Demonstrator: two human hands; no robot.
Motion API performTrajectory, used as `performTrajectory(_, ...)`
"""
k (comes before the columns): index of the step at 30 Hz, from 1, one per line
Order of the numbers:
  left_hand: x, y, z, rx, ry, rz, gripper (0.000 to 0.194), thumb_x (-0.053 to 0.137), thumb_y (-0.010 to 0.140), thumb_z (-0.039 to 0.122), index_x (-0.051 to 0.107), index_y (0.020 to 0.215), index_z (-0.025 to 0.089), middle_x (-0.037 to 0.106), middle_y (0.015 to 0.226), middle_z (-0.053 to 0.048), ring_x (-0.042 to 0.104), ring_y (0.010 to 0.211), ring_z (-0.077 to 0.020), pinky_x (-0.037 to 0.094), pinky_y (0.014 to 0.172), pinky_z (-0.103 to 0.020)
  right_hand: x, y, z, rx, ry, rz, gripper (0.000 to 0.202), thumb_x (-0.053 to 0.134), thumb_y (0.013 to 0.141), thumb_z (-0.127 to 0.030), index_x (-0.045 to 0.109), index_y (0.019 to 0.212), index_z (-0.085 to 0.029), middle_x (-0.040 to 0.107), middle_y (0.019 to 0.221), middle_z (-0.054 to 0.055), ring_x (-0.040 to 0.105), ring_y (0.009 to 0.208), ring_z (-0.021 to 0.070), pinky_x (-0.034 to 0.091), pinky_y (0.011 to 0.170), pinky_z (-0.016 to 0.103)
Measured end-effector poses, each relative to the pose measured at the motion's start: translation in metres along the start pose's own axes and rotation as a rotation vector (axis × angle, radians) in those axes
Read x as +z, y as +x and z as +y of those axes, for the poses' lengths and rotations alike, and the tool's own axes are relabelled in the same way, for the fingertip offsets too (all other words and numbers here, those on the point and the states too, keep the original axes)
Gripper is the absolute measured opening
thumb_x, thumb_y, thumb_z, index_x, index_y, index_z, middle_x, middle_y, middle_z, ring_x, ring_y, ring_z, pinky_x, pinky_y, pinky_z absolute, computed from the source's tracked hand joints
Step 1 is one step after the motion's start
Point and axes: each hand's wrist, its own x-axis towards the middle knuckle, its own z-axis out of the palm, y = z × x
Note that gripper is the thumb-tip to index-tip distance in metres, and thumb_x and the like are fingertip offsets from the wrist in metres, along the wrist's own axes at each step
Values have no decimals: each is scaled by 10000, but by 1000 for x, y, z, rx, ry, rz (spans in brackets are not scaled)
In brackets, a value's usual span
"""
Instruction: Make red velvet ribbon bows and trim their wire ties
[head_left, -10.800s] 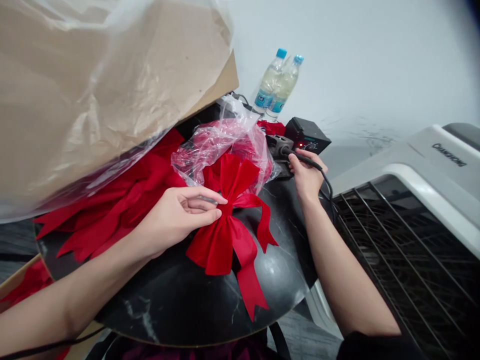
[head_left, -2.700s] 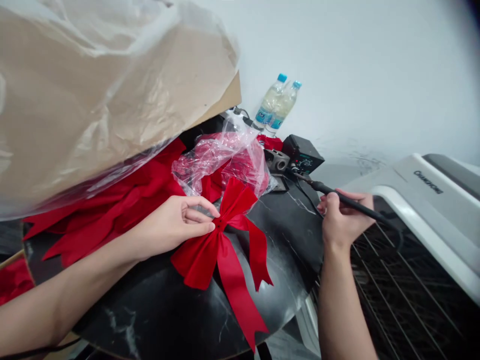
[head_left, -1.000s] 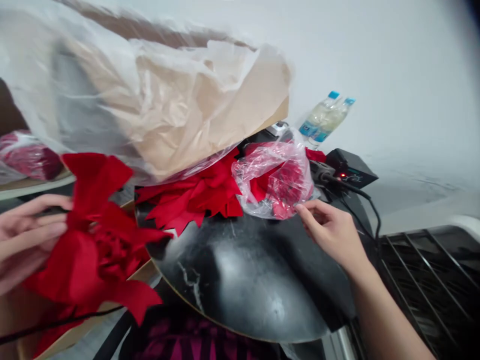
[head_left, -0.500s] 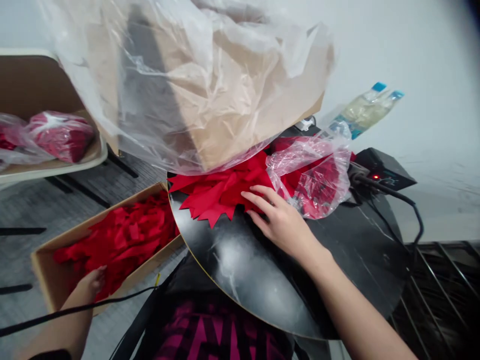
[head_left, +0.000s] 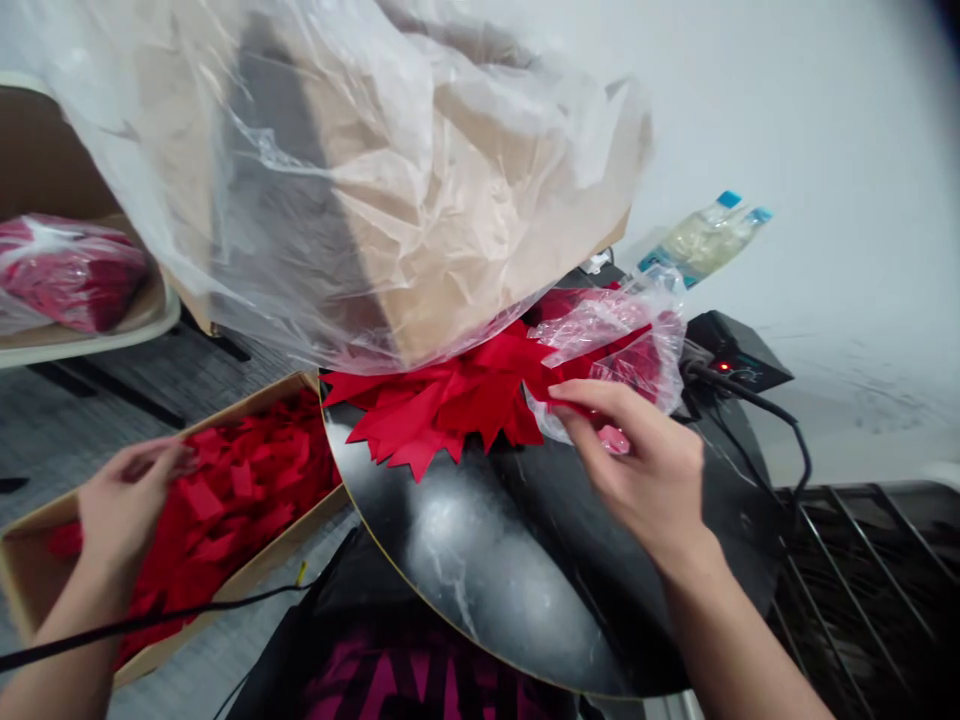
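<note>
My right hand [head_left: 637, 455] pinches a red ribbon piece [head_left: 600, 352] between thumb and fingers, above the round black table. Left of it lies a pile of red ribbon pieces [head_left: 442, 410] with pointed, notched ends, fanned out near the table's edge. My left hand [head_left: 127, 495] is over an open cardboard box [head_left: 262, 553] filled with red ribbon pieces [head_left: 240, 500]. Its fingers are curled together, and whatever they may hold is hidden. A clear plastic bag [head_left: 645, 330] with red material inside lies just beyond my right hand.
A large box wrapped in clear plastic [head_left: 420, 200] covers the far side of the black table [head_left: 465, 560]. A black device [head_left: 739, 350] with a red light and cables, and bottles [head_left: 705, 240], sit at right. A chair [head_left: 142, 335] holds a bagged red bundle [head_left: 75, 270].
My right hand has moved right from the pile and now pinches a red ribbon piece. My left hand has risen out of the box, fingers curled. The view has shifted slightly.
</note>
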Motion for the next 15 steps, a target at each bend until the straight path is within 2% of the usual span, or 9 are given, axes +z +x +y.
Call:
performTrajectory(3, -2, 0, 42, -129, -151, 36, 235, 717, 930, 375, 681, 1100, 217, 751, 900, 47, 732, 905, -175, 613, 865, -288, -18, 1, -6, 110, 22, 153, 170, 695, 956, -172, 757, 1086, -262, 790, 1031, 29, 754, 852, 175, 631, 780, 326)
performTrajectory(4, -1, -2, 61, -112, -173, -10, 244, 734, 917, 354, 699, 1124, 230, 760, 899, 54, 732, 905, -159, 598, 884, -257, -22, 0, -7, 132, 47, 209, 176, 696, 953, -173, 761, 1087, -268, 788, 1036, 32, 752, 839, 180, 631, 758, 339)
performTrajectory(5, 1, -5, 80, -83, -172, -24, 204, 758, 891, 327, 725, 1066, 228, 758, 809, 61, 722, 821, -137, 584, 844, -215, -26, 0, -9, 139, 82, 269, 184, 699, 949, -168, 761, 1090, -268, 786, 1030, 35, 752, 829, 182, 630, 741, 346)
performTrajectory(6, 4, -9, 98, -25, -175, -87, 183, 770, 876, 310, 740, 1037, 228, 762, 768, 63, 713, 762, -126, 577, 811, -195, -29, -1, -11, 126, 123, 338, 191, 704, 942, -159, 759, 1094, -262, 783, 1013, 37, 751, 813, 183, 626, 715, 347)
performTrajectory(8, 11, -15, 132, 124, -159, -280, 201, 778, 871, 372, 762, 1012, 229, 794, 817, 35, 739, 773, -148, 587, 786, -208, -35, -3, -16, 88, 207, 468, 202, 711, 930, -137, 751, 1098, -242, 774, 976, 43, 748, 778, 186, 609, 647, 340)
performTrajectory(11, 28, -24, 170, 355, -52, -547, 286, 754, 891, 484, 770, 1062, 255, 811, 962, 1, 756, 838, -169, 583, 791, -225, -45, -8, -23, 57, 297, 565, 162, 703, 927, -141, 747, 1055, -231, 755, 933, 51, 742, 770, 218, 585, 595, 368)
performTrajectory(15, 59, -35, 195, 591, -12, -673, 323, 736, 923, 473, 717, 1183, 283, 756, 998, 9, 694, 833, -140, 552, 766, -229, -62, -25, -24, 45, 347, 543, 139, 672, 943, -160, 743, 1041, -230, 705, 882, 47, 734, 831, 232, 609, 694, 408)
